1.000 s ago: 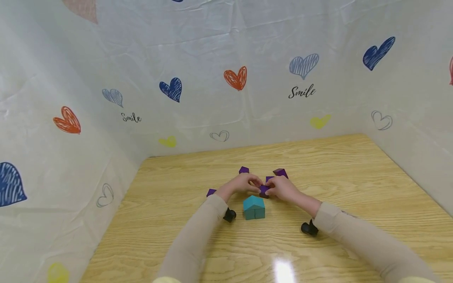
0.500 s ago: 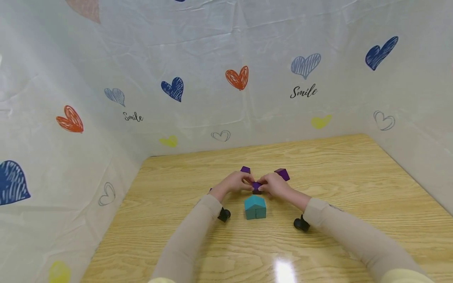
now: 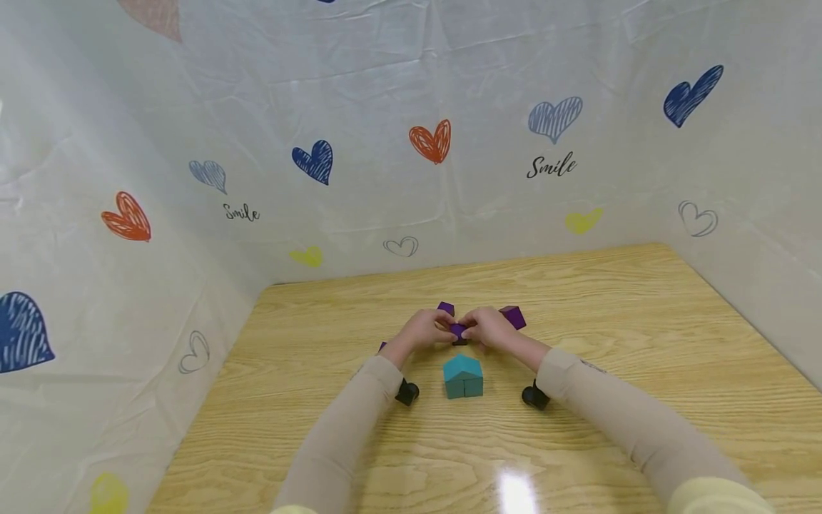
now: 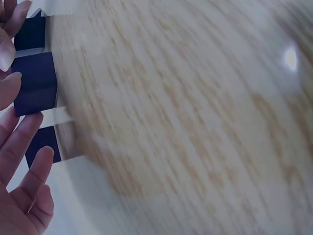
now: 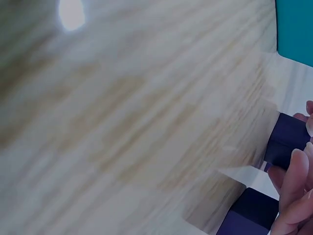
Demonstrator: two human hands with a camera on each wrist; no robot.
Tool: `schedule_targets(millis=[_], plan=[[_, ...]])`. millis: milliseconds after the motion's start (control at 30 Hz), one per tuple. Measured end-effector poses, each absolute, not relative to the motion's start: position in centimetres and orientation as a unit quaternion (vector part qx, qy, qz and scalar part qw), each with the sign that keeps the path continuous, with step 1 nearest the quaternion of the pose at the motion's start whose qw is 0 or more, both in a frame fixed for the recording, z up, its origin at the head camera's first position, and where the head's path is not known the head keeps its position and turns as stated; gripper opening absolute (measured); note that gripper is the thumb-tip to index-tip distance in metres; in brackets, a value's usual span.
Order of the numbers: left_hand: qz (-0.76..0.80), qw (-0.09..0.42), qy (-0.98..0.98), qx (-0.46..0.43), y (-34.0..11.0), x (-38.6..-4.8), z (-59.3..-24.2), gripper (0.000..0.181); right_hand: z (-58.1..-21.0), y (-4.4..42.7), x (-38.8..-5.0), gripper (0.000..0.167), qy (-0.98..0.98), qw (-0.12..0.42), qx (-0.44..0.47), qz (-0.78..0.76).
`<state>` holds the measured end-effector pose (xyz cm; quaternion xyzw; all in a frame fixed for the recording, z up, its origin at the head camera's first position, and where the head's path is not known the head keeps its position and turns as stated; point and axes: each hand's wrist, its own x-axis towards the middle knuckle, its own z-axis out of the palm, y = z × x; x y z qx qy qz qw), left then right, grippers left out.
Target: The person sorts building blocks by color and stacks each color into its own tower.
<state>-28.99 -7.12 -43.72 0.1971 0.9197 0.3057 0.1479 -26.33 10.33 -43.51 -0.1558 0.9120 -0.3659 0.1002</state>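
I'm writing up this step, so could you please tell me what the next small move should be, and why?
Probably settle the held purple block squarely on the table: the left hand and right hand both grip it, and it is roughly in line beyond the teal blocks. Whether it already touches the table is hard to tell.

We see fingers [image 5: 294,171] gripping a purple block [image 5: 283,139]. Just beside them is a second block [image 5: 248,211], and apart from both, a teal block [image 5: 296,29]. Glare [image 5: 72,13] brightens the table [image 5: 146,122]; which edge is nearest, we cannot tell.
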Motion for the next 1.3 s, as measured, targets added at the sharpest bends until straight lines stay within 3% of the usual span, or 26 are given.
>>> schedule_targets(millis=[267, 600, 1033, 1300], plan=[[0.327, 0.148, 0.916, 0.179, -7.4, -29.0, -43.7, 0.024, -43.3, 10.1, -26.6, 0.028, 0.913, 0.102, -0.152, -0.365], [0.330, 0.147, 0.918, 0.165, -7.5, -29.1, -43.9, 0.028, -41.4, 12.9, -27.2, 0.036, 0.928, 0.039, -0.195, -0.315], [0.343, 0.147, 0.913, 0.163, -7.3, -28.9, -43.9, 0.028, -41.6, 15.8, -28.1, 0.031, 0.934, 0.069, -0.320, -0.144], [0.351, 0.142, 0.911, 0.163, -7.3, -28.9, -44.0, 0.027, -41.9, 15.3, -28.1, 0.026, 0.943, 0.068, -0.287, -0.156]])
